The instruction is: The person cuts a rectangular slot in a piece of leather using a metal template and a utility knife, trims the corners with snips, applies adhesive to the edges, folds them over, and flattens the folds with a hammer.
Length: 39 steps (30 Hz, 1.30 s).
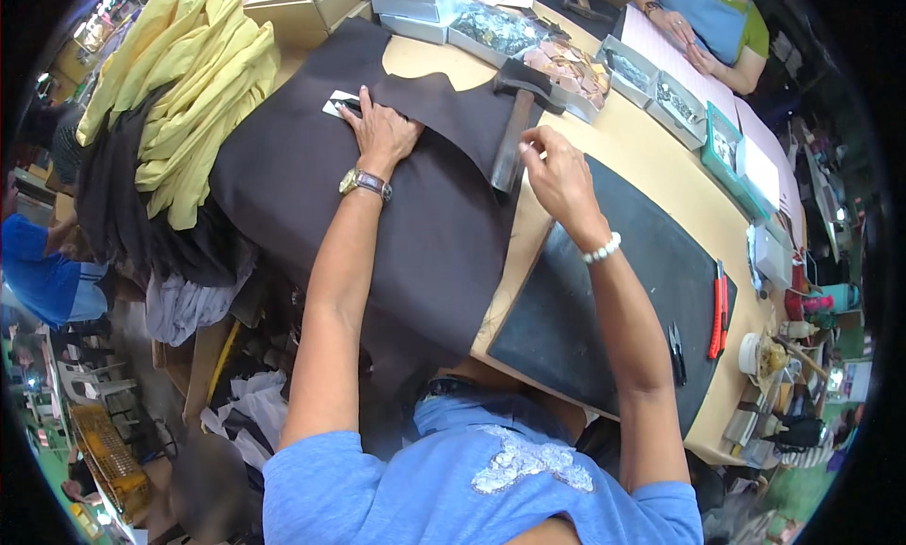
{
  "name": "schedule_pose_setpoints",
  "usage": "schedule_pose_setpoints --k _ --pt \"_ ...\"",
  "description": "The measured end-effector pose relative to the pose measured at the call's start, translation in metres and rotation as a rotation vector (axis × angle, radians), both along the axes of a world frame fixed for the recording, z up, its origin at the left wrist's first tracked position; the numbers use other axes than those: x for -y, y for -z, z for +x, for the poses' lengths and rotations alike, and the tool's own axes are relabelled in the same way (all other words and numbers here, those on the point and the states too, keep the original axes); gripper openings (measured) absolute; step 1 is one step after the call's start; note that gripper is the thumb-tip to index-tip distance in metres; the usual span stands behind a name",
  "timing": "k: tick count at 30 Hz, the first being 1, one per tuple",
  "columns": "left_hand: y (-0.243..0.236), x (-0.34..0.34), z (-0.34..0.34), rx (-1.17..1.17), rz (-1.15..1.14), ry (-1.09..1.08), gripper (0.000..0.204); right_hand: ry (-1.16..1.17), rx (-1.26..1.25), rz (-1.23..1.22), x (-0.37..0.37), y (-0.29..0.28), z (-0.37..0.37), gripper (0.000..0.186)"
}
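Note:
My left hand (382, 130) lies on the dark brown sheet (406, 252), fingers apart, fingertips at a small white piece (332, 106) with a narrow dark item on it. My right hand (557, 177) is raised beside the hammer (511, 139), its fingers curled; whatever they may hold is too small or hidden to make out. The hammer rests on the sheet, head toward the back. Right of the sheet is a black mat (604, 271), bearing a red box cutter (719, 304) and dark-handled pliers (676, 356) near its right end.
Yellow and black cloths (179, 92) are heaped at the left. Boxes and trays (651, 92) of small parts line the back of the table (444, 59). A person (694, 31) works across it at upper right; another person (42, 262) is at far left.

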<state>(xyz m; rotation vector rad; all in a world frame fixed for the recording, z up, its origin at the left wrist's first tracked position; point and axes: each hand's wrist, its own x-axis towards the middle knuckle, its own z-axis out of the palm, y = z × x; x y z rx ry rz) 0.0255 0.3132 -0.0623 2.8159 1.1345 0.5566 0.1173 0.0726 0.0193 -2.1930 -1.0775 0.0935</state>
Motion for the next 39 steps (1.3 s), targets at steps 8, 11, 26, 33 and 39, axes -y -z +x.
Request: schedule_pose_setpoints --k 8,11,26,33,39 --pt "-0.013 0.004 -0.005 -0.106 -0.066 -0.014 0.063 0.224 -0.078 -0.301 -0.062 0.02 0.031 0.067" --pt "-0.021 0.01 -0.003 -0.134 -0.106 0.002 0.062 0.279 -0.163 -0.032 -0.054 0.016 0.043 0.07" --pt "-0.008 0.003 -0.008 0.023 -0.057 0.028 0.066 -0.568 -0.276 -0.242 0.032 -0.018 -0.088 0.062" --pt "-0.008 0.008 -0.001 0.096 -0.087 0.002 0.089 -0.102 -0.138 -0.049 -0.012 0.018 -0.028 0.059" --pt "-0.009 0.009 -0.002 0.13 -0.122 -0.009 0.092 0.088 -0.123 0.123 -0.035 0.031 -0.001 0.062"
